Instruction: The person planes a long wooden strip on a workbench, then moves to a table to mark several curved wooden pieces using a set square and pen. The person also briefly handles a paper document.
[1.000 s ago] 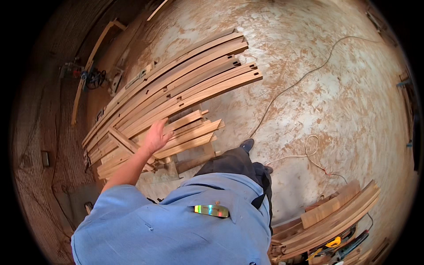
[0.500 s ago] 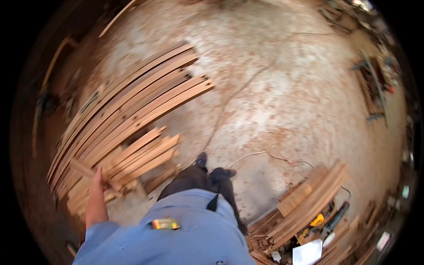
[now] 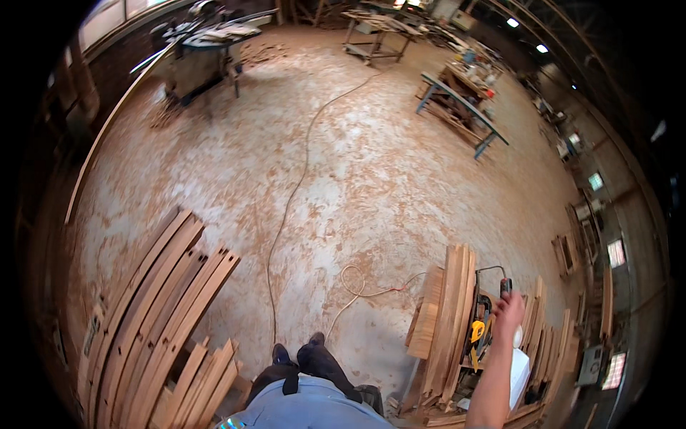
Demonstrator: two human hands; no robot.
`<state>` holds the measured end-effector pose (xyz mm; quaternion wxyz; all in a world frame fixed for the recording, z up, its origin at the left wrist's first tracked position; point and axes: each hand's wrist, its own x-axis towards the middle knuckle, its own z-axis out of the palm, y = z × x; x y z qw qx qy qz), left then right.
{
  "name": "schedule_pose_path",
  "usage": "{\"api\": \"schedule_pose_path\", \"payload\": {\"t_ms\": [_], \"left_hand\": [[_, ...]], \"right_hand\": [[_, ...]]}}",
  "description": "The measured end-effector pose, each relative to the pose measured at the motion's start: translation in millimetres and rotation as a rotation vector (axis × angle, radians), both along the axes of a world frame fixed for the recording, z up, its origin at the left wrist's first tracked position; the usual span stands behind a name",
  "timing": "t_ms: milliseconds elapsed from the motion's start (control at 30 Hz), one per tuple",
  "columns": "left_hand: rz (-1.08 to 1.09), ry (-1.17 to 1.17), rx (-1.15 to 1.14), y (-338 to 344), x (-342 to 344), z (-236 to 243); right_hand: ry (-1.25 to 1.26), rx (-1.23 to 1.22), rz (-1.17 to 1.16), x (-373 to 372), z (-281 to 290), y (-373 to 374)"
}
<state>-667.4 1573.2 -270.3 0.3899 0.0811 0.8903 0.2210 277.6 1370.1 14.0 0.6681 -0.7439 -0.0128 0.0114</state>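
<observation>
My right hand (image 3: 509, 312) reaches out over the wood stack at my right. Its fingers look closed around a dark corded power tool (image 3: 506, 286), whose end sticks out past them; the hand hides most of the tool. Beside it lie what looks like a yellow tape measure (image 3: 477, 330) and a white sheet (image 3: 519, 377), partly behind my forearm. Just left of these, thick brown boards (image 3: 449, 322) are stacked. My left hand is out of view.
Long slotted wooden pieces (image 3: 153, 307) lie piled at my left, with shorter pieces (image 3: 204, 382) nearer me. A cable (image 3: 286, 207) runs across the dusty floor. Farther off stand a blue-legged bench (image 3: 464, 107), a wooden table (image 3: 375, 36) and a machine (image 3: 207, 53).
My view has turned toward the right and lifted. The left hand, earlier at the left wood pile, has gone out of view. My right hand has appeared at the power tool.
</observation>
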Motion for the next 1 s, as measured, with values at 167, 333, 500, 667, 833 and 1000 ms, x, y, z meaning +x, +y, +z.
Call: {"api": "schedule_pose_path", "payload": {"t_ms": [167, 333, 500, 667, 833, 1000], "left_hand": [[-0.060, 0.020, 0.132, 70, 78, 42], [-0.101, 0.023, 0.292, 135, 174, 88], [-0.106, -0.004, 0.456, 199, 290, 130], [-0.099, -0.088, 0.603, 261, 411, 167], [-0.145, -0.200, 0.721, 328, 512, 169], [-0.350, -0.038, 0.669, 459, 544, 73]], "right_hand": [[0.020, -0.040, 0.197, 19, -38, 94], [0.153, 0.054, 0.211, 61, -70, 171], [0.232, 0.055, 0.233, 148, -108, 234], [0.314, -0.016, 0.317, 219, -115, 289], [0.363, -0.013, 0.354, 295, -119, 358], [0.334, -0.118, 0.458, 357, -152, 435]]}}
